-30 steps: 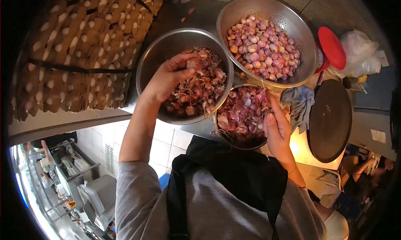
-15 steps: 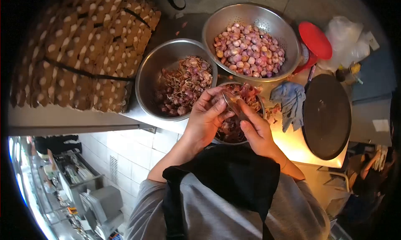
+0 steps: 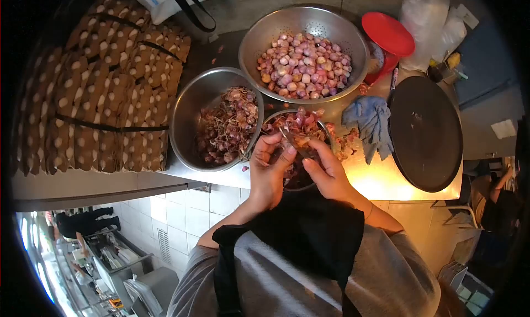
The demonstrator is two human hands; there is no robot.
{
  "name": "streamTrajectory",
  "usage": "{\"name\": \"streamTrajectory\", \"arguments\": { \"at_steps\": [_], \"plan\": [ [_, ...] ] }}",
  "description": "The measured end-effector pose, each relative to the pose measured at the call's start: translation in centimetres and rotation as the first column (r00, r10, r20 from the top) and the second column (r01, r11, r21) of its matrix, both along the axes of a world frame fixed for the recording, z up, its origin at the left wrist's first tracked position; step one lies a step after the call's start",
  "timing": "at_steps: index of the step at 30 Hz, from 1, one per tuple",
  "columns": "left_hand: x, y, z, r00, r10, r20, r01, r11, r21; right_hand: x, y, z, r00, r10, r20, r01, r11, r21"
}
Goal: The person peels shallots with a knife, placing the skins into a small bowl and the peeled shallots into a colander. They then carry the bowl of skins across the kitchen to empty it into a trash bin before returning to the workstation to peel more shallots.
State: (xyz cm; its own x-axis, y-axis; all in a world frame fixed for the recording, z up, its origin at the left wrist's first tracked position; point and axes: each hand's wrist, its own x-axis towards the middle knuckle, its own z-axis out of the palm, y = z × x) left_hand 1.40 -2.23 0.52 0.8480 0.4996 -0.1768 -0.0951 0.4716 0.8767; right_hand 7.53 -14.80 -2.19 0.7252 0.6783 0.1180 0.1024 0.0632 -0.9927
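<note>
Over a small bowl of reddish peelings (image 3: 309, 120), my two hands meet close together. My left hand (image 3: 270, 165) has its fingers closed around something small, probably a shallot, mostly hidden by the fingers. A small knife (image 3: 291, 136) is in my right hand (image 3: 326, 171), its blade pointing up and left toward the left fingertips. To the left, a steel bowl (image 3: 185, 104) holds unpeeled shallots (image 3: 226, 129) with stringy roots. Behind the hands, a large steel colander (image 3: 249, 46) holds many peeled, pinkish shallots (image 3: 306, 66).
Strapped egg trays (image 3: 105, 91) stand at the left. A red scale (image 3: 388, 34), plastic bags (image 3: 424, 27), a blue-grey glove or cloth (image 3: 370, 124) and a round black board (image 3: 428, 135) are on the right. People show at the lower left and far right edges.
The view has shifted, so the colander and right-hand items appear farther left. Both hands stay together over the small bowl, the knife still in the right.
</note>
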Motion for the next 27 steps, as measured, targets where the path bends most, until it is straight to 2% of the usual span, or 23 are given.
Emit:
{"name": "streamTrajectory", "arguments": {
  "at_steps": [1, 3, 4, 6, 9, 10, 11, 13, 14, 17, 20, 23, 27],
  "plan": [
    [0.0, -0.1, 0.1, 1.000, 0.014, -0.001, -0.014, 1.000, -0.004, 0.0, 0.1, 0.1, 0.995, 0.028, -0.093, -0.031, 0.999, -0.028],
    [-0.5, -0.3, -0.4, 1.000, -0.008, 0.010, 0.008, 0.996, 0.092, 0.2, 0.7, 0.4, 0.962, 0.087, -0.260, -0.078, 0.996, 0.045],
    [-0.7, -0.1, -0.6, 1.000, -0.021, 0.011, 0.019, 0.989, 0.143, 0.1, 1.2, 0.6, 0.934, 0.124, -0.335, -0.080, 0.987, 0.142],
    [-0.9, 0.3, -0.9, 0.999, -0.045, 0.018, 0.041, 0.982, 0.183, 0.5, 1.5, 0.6, 0.891, 0.173, -0.421, -0.077, 0.969, 0.234],
    [-1.0, 0.3, -1.1, 0.995, -0.099, 0.013, 0.092, 0.958, 0.270, 0.6, 1.2, 0.5, 0.860, 0.194, -0.472, -0.080, 0.965, 0.250],
    [-0.9, 0.2, -0.9, 0.992, -0.122, 0.013, 0.112, 0.946, 0.305, 0.8, 0.9, 0.9, 0.794, 0.224, -0.565, -0.082, 0.961, 0.265],
    [-0.7, 0.1, -0.5, 0.993, -0.120, 0.006, 0.117, 0.974, 0.192, 1.0, 0.6, 1.3, 0.721, 0.254, -0.644, -0.085, 0.956, 0.282],
    [-0.5, 0.2, 0.2, 0.993, -0.118, -0.005, 0.118, 0.992, -0.034, 1.2, 0.7, 1.3, 0.735, 0.258, -0.627, -0.098, 0.956, 0.277],
    [-0.5, 0.4, -0.1, 0.992, -0.121, -0.037, 0.120, 0.993, -0.016, 1.1, 0.7, 1.2, 0.740, 0.259, -0.621, -0.103, 0.956, 0.276],
    [-0.7, 1.3, -0.9, 0.980, -0.169, -0.106, 0.152, 0.976, -0.155, 0.7, 1.3, 1.4, 0.778, 0.172, -0.604, -0.054, 0.977, 0.208],
    [-0.9, 1.4, -0.1, 0.957, -0.164, -0.239, 0.199, 0.971, 0.134, 0.4, 1.6, 1.2, 0.813, 0.207, -0.545, -0.086, 0.967, 0.240],
    [-1.1, 1.9, -1.2, 0.978, -0.183, -0.097, 0.191, 0.978, 0.085, 0.7, 1.4, 1.0, 0.809, 0.187, -0.558, -0.100, 0.978, 0.183],
    [-1.7, 1.9, 1.6, 0.967, -0.256, 0.005, 0.252, 0.949, -0.188, 1.7, 1.5, 0.8, 0.826, 0.027, -0.564, 0.043, 0.993, 0.112]
  ]
}}
